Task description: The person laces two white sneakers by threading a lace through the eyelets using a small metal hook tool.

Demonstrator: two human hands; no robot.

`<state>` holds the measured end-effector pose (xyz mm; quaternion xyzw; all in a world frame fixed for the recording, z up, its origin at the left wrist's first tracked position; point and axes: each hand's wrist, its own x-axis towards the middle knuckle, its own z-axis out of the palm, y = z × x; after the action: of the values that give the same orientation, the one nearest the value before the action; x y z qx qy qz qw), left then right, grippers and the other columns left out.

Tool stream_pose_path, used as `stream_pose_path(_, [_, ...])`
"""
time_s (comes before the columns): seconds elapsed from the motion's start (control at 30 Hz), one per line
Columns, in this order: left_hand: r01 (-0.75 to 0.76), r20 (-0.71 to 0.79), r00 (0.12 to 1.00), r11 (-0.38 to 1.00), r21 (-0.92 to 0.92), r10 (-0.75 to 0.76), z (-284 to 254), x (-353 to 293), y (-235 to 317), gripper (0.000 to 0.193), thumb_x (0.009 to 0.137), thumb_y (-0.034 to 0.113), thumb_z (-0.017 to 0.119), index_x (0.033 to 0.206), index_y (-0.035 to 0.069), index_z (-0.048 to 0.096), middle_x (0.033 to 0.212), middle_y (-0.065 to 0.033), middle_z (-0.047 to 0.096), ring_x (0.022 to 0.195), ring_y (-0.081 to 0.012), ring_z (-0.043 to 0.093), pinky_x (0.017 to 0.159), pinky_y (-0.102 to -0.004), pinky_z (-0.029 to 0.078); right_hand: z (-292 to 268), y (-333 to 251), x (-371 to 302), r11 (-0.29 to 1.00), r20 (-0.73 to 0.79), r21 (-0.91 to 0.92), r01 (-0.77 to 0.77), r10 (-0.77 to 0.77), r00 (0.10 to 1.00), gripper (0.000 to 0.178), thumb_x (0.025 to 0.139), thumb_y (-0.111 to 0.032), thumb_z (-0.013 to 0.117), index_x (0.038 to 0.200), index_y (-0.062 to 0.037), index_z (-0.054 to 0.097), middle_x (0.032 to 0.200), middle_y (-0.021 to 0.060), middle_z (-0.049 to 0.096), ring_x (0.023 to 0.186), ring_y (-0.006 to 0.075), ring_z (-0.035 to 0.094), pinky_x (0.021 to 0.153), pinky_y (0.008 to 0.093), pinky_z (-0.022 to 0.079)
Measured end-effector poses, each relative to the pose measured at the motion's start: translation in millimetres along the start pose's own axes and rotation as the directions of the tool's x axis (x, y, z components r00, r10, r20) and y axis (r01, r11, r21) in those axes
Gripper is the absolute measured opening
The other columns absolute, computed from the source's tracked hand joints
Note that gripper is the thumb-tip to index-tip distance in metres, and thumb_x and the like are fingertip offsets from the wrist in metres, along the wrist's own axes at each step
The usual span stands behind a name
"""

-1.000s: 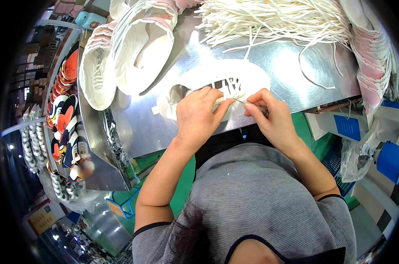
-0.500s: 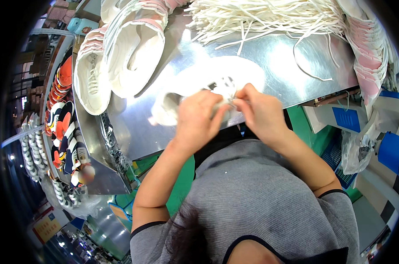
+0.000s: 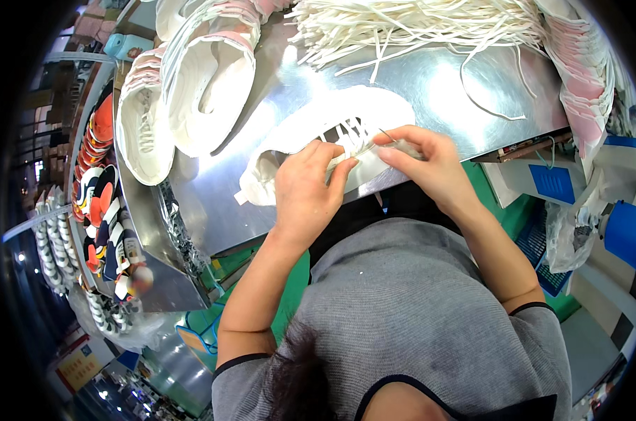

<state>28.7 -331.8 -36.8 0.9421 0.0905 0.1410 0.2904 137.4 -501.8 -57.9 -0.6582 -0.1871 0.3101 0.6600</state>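
On the steel tabletop (image 3: 227,221), left: stacked white shoe uppers (image 3: 209,91) with pink edges.
Left hand (image 3: 307,186): thumb and fingers pinching the laced edge of a white shoe upper (image 3: 381,105).
White shoe upper: on the steel, before the person.
White laces (image 3: 416,24): heaped behind.
Right hand (image 3: 427,161): thumb and forefinger pinching a thin dark rod (image 3: 386,134) beside the lacing.
Pink-and-white stack (image 3: 581,84): far right.

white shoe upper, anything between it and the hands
Nothing visible stands between them: the left hand is on the white shoe upper, and the right hand is at its lacing. The pile of white laces lies beyond it, out of the way.
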Motion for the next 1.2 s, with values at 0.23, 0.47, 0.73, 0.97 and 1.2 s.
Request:
stream_pose_path(0.23, [-0.063, -0.052, 0.997, 0.997, 0.044, 0.065, 5, 1, -1, 0.017, 0.082, 0.012, 0.077, 0.088, 0.002, 0.065, 0.075, -0.0117, 0.06, 0.07, -0.0299, 0.06, 0.063, -0.0387, 0.046, 20, 11, 25, 0.987, -0.001, -0.149, 0.053, -0.053, 0.999, 0.023, 0.084, -0.021, 0.075, 0.09, 0.0005, 0.07, 0.075, 0.0096, 0.071, 0.063, 0.0134, 0.062, 0.059, 0.0306, 0.048])
stream_pose_path(0.47, [-0.058, -0.041, 0.997, 0.998, 0.025, 0.059, 3, 0, -4, 0.017, 0.081, 0.012, 0.077, 0.088, 0.002, 0.065, 0.076, -0.0116, 0.06, 0.071, -0.0301, 0.061, 0.063, -0.0387, 0.046, 23, -1, 21, 0.955, -0.02, -0.293, 0.036, -0.043, 0.999, 0.02, 0.083, -0.017, 0.075, 0.093, -0.0006, 0.069, 0.077, 0.0091, 0.071, 0.065, 0.0116, 0.059, 0.061, 0.0271, 0.046])
stream_pose_path(0.73, [-0.018, -0.042, 0.999, 1.0, 0.026, 0.019, 3, -1, -2, 0.017, 0.081, 0.014, 0.076, 0.089, 0.003, 0.066, 0.077, -0.0117, 0.061, 0.072, -0.0308, 0.062, 0.064, -0.0393, 0.047, 16, 7, 23, 0.997, 0.046, -0.005, -0.08, 0.08, 0.996, 0.014, 0.086, -0.015, 0.072, 0.093, -0.0027, 0.069, 0.077, 0.0024, 0.07, 0.065, 0.0042, 0.054, 0.06, 0.0229, 0.042])
stream_pose_path(0.97, [0.139, 0.035, 0.99, 0.986, -0.097, -0.136, 0, 5, 0, 0.02, 0.087, 0.021, 0.073, 0.088, 0.002, 0.067, 0.081, -0.0123, 0.067, 0.075, -0.0267, 0.066, 0.067, -0.0341, 0.049, 22, 18, 21, 0.987, -0.004, -0.141, 0.073, -0.075, 0.997, 0.013, 0.088, -0.016, 0.07, 0.093, -0.0042, 0.068, 0.07, 0.0006, 0.068, 0.06, 0.0051, 0.052, 0.057, 0.0241, 0.041])
stream_pose_path(1.2, [0.287, 0.001, 0.958, 0.955, -0.074, -0.288, 6, 9, 3, 0.023, 0.084, 0.028, 0.072, 0.08, 0.005, 0.069, 0.08, -0.0104, 0.07, 0.071, -0.0301, 0.067, 0.063, -0.039, 0.05, 14, 9, 15, 0.996, 0.044, -0.054, 0.072, -0.07, 0.997, 0.018, 0.091, -0.016, 0.067, 0.099, -0.0005, 0.061, 0.072, 0.0044, 0.064, 0.057, 0.0057, 0.051, 0.05, 0.0275, 0.041])
